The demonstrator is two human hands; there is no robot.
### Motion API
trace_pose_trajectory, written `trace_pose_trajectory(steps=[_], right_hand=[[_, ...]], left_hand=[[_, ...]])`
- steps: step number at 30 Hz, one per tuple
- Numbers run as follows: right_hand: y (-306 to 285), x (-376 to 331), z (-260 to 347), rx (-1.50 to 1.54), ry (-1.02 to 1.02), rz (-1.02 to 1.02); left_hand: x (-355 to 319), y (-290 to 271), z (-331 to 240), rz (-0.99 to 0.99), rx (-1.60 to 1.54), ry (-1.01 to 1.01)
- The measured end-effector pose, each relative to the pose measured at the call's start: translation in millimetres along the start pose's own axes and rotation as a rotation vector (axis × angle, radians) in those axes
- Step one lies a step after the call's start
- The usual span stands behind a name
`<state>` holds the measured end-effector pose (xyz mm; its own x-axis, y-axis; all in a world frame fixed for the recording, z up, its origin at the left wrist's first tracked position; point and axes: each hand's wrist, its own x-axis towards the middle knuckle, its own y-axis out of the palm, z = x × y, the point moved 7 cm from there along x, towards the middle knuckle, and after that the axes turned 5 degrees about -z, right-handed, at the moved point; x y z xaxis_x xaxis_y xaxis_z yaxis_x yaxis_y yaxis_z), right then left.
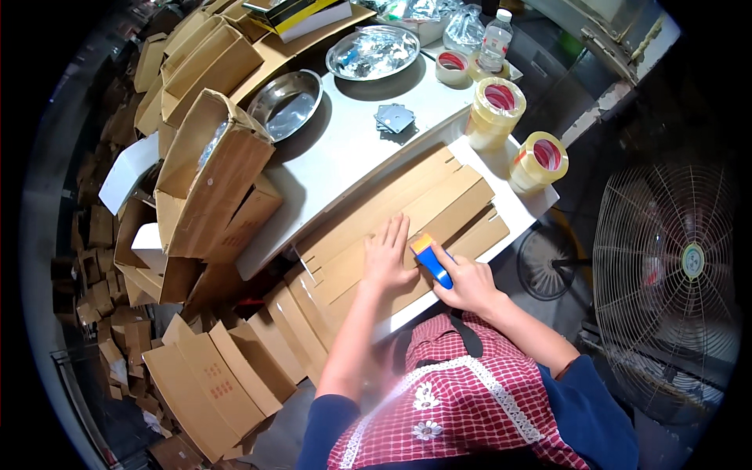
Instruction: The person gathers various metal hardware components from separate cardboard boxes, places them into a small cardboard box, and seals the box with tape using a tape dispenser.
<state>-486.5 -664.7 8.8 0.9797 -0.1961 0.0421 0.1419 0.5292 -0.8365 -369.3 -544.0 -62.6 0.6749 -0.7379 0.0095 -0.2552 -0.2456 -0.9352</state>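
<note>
A flattened brown cardboard box (376, 223) lies along the near side of the white table, with slots cut at its ends. My left hand (386, 249) rests flat on it, fingers stretched out and holding nothing. Just to the right, my right hand (470, 283) is closed around a blue hand tool (433, 265) with a flat orange-yellow end. That end meets the cardboard near the edge of a flap; its exact kind I cannot make out.
Tape rolls (492, 117) stand at the table's right end beside a plastic bottle (496, 39). Farther back are two metal bowls (287, 106) and a stack of grey plates (394, 118). Open cartons (215, 384) crowd the left; a large fan (666, 274) stands at right.
</note>
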Motion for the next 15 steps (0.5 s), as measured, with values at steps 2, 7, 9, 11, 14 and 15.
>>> trace_pose_trajectory(steps=[2, 7, 9, 11, 14, 15], right_hand=[[-7, -1, 4, 0.016, -0.030, -0.070], [-13, -5, 7, 0.038, -0.131, -0.109], [-10, -5, 3, 0.060, -0.121, -0.115], [2, -3, -5, -0.008, -0.055, -0.023], [16, 7, -14, -0.075, -0.054, 0.050], [17, 7, -15, -0.074, -0.046, 0.043]], left_hand=[[-1, 2, 1, -0.021, -0.005, -0.007], [-2, 0, 2, -0.073, -0.009, -0.006], [-3, 0, 4, -0.076, -0.017, -0.016], [-2, -3, 1, -0.071, -0.035, -0.024], [-2, -7, -3, -0.067, -0.049, -0.034], [-1, -9, -4, -0.065, -0.046, -0.038]])
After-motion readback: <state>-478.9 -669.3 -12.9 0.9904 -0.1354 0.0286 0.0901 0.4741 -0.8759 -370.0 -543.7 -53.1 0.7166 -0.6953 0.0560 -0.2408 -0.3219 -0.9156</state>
